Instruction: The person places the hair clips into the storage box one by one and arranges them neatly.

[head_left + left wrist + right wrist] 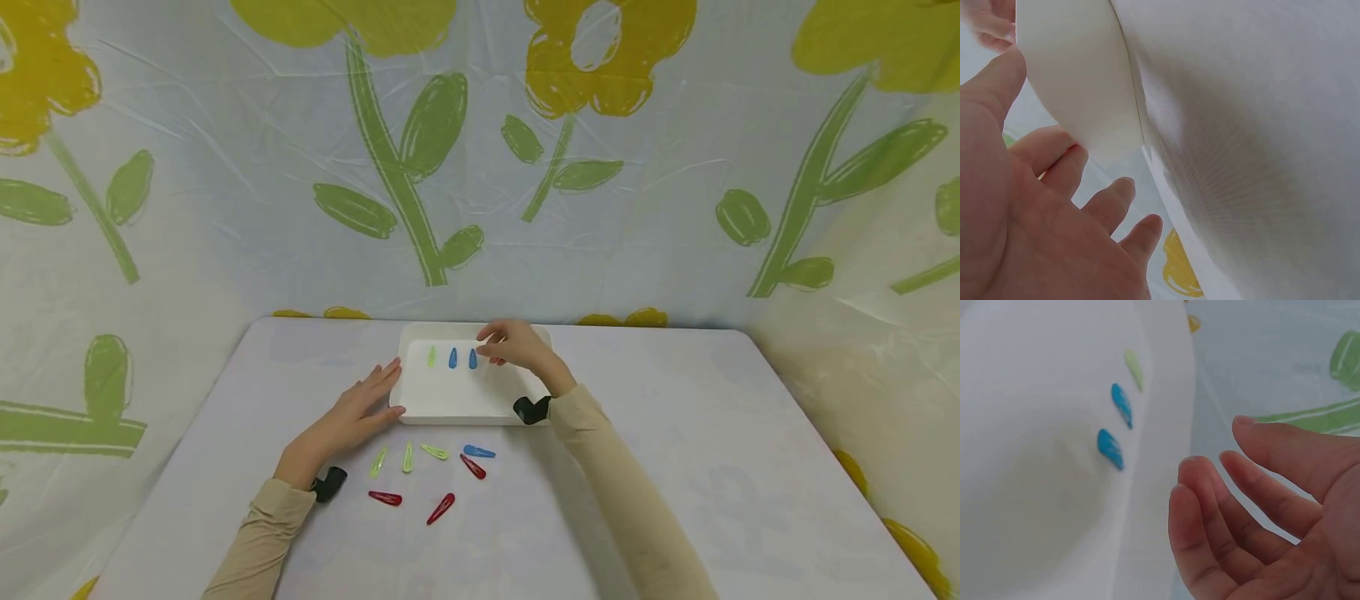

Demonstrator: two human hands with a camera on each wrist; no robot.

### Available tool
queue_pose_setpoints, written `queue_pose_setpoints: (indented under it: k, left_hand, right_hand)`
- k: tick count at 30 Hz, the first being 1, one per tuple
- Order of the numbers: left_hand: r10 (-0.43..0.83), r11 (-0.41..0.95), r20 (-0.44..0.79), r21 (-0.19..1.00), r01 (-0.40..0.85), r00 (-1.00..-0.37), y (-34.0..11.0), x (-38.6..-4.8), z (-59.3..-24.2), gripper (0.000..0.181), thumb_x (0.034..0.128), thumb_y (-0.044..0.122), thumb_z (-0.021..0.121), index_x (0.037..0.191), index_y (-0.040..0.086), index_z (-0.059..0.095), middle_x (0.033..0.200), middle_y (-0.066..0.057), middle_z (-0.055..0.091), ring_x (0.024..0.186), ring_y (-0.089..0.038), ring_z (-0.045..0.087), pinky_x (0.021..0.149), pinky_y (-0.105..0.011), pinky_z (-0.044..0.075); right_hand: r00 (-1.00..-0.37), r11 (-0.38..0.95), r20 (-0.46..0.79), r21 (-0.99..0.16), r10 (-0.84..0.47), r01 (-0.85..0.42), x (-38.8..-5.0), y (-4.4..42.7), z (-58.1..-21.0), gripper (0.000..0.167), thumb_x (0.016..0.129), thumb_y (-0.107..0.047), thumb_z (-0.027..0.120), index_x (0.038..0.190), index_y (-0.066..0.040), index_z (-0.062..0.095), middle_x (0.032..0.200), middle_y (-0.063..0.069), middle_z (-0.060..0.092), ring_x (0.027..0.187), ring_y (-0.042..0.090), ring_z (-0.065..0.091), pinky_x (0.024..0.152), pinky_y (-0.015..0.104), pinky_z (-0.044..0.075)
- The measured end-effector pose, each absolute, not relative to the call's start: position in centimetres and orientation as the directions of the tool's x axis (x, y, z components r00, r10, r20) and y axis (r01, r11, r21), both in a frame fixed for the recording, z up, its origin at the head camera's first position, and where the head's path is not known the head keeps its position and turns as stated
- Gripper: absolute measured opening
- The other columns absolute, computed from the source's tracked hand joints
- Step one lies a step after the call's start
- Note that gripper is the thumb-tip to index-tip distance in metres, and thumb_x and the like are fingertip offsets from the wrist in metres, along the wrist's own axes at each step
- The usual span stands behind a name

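A white tray stands at the back of the table, with one light green hair clip and two blue hair clips lined up inside along its far side. My left hand touches the tray's left side, its fingers spread and thumb at the near left corner. Over the tray's far right part is my right hand, fingers loosely bent, beside the rightmost blue clip. Nothing shows between thumb and fingers of the right hand in the right wrist view.
In front of the tray lie three light green clips, one blue clip and three dark red clips, scattered on the pale tabletop. A flower-printed curtain hangs behind the table and along its sides.
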State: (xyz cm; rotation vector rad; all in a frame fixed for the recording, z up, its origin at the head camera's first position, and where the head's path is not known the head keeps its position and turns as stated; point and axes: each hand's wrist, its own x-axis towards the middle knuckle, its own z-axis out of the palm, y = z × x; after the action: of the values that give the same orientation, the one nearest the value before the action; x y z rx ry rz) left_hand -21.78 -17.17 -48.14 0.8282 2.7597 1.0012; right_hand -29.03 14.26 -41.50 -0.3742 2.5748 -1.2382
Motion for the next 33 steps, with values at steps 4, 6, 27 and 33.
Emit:
queue_pose_setpoints:
  k: [4,6,27,33]
  left_hand:
    - [0.521,0.635,0.100,0.618,0.464,-0.848,-17.3,-21.9,-48.2,0.074,0.0992,0.038,0.061,0.156,0.004,0.027,0.164,-0.008,0.020,0.148,-0.043,0.014,0.114,-0.066,0.012]
    - [0.522,0.635,0.103,0.616,0.466,-0.847,-17.3,-21.8,-48.1,0.074,0.0993,0.037,0.061,0.156,0.003,0.027,0.164,-0.009,0.020,0.148,-0.044,0.015,0.114,-0.067,0.012]
    - [0.521,0.631,0.113,0.616,0.471,-0.846,-17.2,-21.7,-48.1,0.074,0.0998,0.038,0.060,0.156,0.002,0.028,0.163,-0.012,0.021,0.147,-0.046,0.015,0.113,-0.069,0.013]
    - [0.522,0.636,0.098,0.618,0.463,-0.848,-17.2,-21.7,-47.8,0.074,0.0997,0.037,0.060,0.156,0.003,0.027,0.164,-0.011,0.020,0.148,-0.044,0.014,0.114,-0.067,0.012]
  right_hand:
    - [-0.933,0.603,-0.044,-0.774,-0.357,-0.194,-27.7,14.3,-40.2,0.027,0.093,-0.016,0.070,0.114,0.001,0.068,0.093,0.011,0.068,0.083,0.036,0.068,0.077,0.048,0.058]
    - [-0.933,0.594,-0.011,-0.773,-0.360,-0.221,-27.0,14.4,-39.6,0.026,0.093,-0.016,0.070,0.113,0.001,0.068,0.093,0.010,0.068,0.082,0.036,0.067,0.075,0.044,0.058]
    - [-0.864,0.596,0.222,-0.645,-0.452,-0.478,-18.9,13.8,-38.8,0.006,0.091,-0.007,0.072,0.096,-0.008,0.072,0.078,-0.004,0.064,0.067,0.010,0.056,0.062,0.025,0.052]
    - [-0.860,0.648,0.146,-0.600,-0.489,-0.470,-17.5,13.3,-40.0,0.005,0.092,-0.006,0.071,0.096,-0.005,0.072,0.075,-0.005,0.062,0.064,0.010,0.053,0.059,0.023,0.049]
